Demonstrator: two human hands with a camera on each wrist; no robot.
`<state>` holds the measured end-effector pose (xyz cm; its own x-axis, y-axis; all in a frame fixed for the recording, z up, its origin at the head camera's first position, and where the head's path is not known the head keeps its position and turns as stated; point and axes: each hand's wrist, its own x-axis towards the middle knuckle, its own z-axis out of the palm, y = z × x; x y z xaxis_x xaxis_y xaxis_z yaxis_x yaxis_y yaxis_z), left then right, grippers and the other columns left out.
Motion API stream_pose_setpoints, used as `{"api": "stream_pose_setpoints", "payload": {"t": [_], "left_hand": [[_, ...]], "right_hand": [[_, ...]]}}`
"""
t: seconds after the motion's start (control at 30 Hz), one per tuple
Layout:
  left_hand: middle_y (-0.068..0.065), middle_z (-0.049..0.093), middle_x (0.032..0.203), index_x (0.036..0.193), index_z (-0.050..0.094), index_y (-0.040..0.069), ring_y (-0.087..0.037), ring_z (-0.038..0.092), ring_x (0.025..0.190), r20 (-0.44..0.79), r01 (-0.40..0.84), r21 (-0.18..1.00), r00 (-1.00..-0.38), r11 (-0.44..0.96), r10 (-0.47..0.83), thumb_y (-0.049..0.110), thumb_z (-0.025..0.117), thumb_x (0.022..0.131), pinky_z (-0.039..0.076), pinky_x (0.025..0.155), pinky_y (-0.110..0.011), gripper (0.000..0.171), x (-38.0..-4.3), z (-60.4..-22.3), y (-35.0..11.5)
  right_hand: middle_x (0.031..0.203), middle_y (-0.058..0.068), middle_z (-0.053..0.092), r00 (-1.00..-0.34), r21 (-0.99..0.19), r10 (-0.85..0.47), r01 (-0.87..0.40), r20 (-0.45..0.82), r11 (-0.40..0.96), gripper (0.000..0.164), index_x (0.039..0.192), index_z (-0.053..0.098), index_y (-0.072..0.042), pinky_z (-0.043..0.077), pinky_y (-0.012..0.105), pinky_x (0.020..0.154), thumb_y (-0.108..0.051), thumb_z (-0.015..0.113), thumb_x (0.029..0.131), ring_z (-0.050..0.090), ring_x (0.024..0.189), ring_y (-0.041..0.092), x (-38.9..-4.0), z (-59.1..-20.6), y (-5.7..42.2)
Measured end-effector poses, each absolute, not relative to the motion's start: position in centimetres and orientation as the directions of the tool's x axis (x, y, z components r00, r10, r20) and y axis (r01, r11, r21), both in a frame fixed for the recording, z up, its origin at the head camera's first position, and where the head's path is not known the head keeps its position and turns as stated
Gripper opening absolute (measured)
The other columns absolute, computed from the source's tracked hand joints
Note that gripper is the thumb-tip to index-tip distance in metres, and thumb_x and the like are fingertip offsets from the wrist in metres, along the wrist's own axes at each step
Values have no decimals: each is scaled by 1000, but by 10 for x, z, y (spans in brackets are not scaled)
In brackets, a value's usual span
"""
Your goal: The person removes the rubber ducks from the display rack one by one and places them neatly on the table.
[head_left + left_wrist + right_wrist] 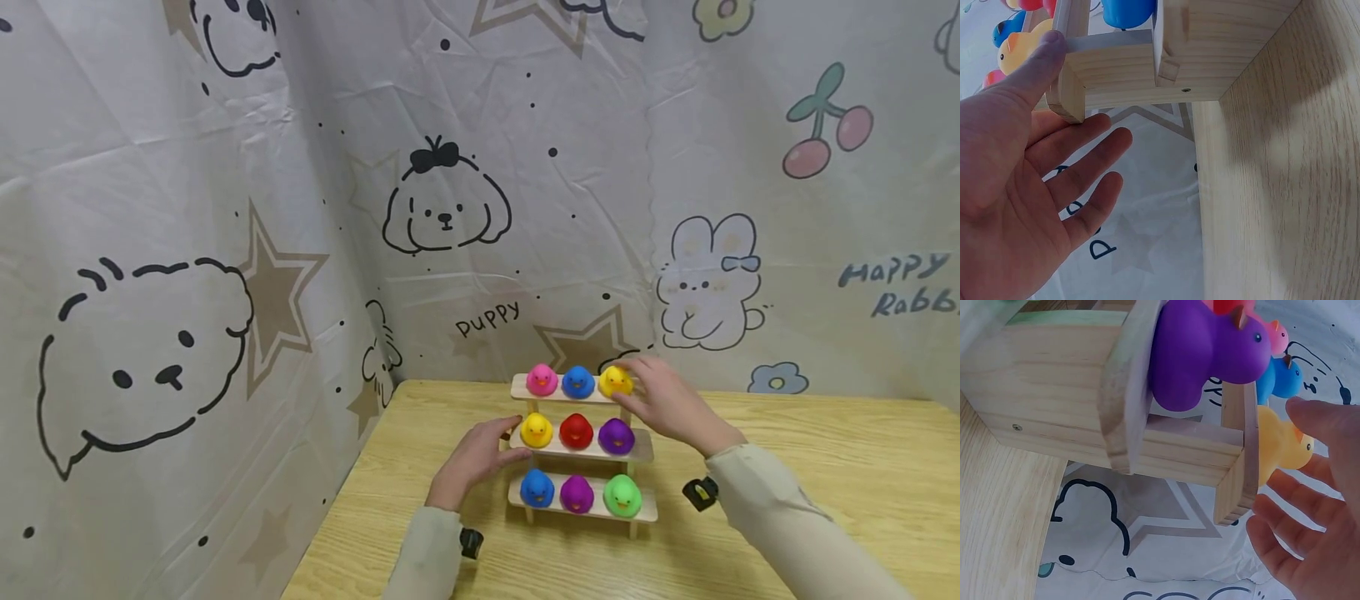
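Note:
A three-tier wooden display stand (642, 446) holds small rubber ducks in three rows. My left hand (474, 457) is at the left end of the middle shelf, holding it with the thumb in front and the index finger behind; in the left wrist view its other fingers (1094, 169) spread past the wood. By the yellow duck (615, 382) at the right end of the top shelf is my right hand (667, 402). Its thumb and fingers stand loosely around this duck in the right wrist view, the thumb apart from it.
On the top shelf are also a pink duck (542, 380) and a blue duck (578, 382). A yellow, a red (576, 432) and a purple duck (617, 437) occupy the middle one. The wooden table (825, 467) meets a patterned cloth (450, 350) behind the stand.

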<state>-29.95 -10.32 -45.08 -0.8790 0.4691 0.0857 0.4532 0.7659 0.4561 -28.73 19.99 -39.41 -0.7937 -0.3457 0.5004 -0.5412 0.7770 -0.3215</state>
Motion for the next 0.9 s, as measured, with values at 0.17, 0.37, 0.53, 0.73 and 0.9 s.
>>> {"api": "stream_pose_setpoints", "payload": {"t": [0.17, 0.37, 0.53, 0.73, 0.9], "left_hand": [[-6, 58, 129, 137, 50, 9, -19, 59, 103, 96, 457, 457, -878, 763, 468, 46, 62, 88, 47, 91, -36, 62, -299, -450, -102], [-6, 58, 129, 138, 49, 11, -18, 59, 102, 81, 438, 466, -886, 769, 456, 47, 61, 88, 47, 90, -36, 63, -299, -450, -100], [-6, 57, 130, 138, 49, 10, -20, 58, 104, 74, 434, 468, -887, 770, 456, 47, 61, 88, 46, 92, -37, 63, -298, -449, -100], [-7, 56, 131, 138, 49, 9, -21, 57, 107, 85, 445, 472, -882, 761, 463, 45, 62, 89, 44, 94, -38, 63, -299, -451, -100], [-8, 57, 130, 138, 49, 8, -21, 57, 107, 82, 437, 482, -885, 760, 458, 44, 63, 88, 44, 94, -39, 63, -299, -452, -101]], "right_hand": [[112, 17, 60, -804, -341, -324, -526, 499, 780, 37, 115, 59, 1, 44, 52, 89, -16, 72, 85, 54, 105, 35, -289, -393, 200], [107, 16, 62, -818, -372, -294, -504, 494, 779, 33, 112, 60, 2, 46, 51, 87, -13, 72, 84, 56, 100, 35, -290, -392, 201], [109, 19, 61, -825, -385, -271, -489, 497, 783, 36, 115, 58, 4, 46, 52, 87, -9, 72, 84, 56, 101, 37, -286, -391, 206], [110, 20, 61, -808, -362, -269, -497, 524, 789, 37, 115, 59, 4, 46, 52, 86, -7, 73, 83, 56, 101, 37, -281, -391, 218], [109, 21, 61, -806, -347, -262, -489, 531, 800, 37, 114, 59, 5, 45, 54, 87, -6, 73, 82, 55, 102, 38, -277, -391, 231]]}}
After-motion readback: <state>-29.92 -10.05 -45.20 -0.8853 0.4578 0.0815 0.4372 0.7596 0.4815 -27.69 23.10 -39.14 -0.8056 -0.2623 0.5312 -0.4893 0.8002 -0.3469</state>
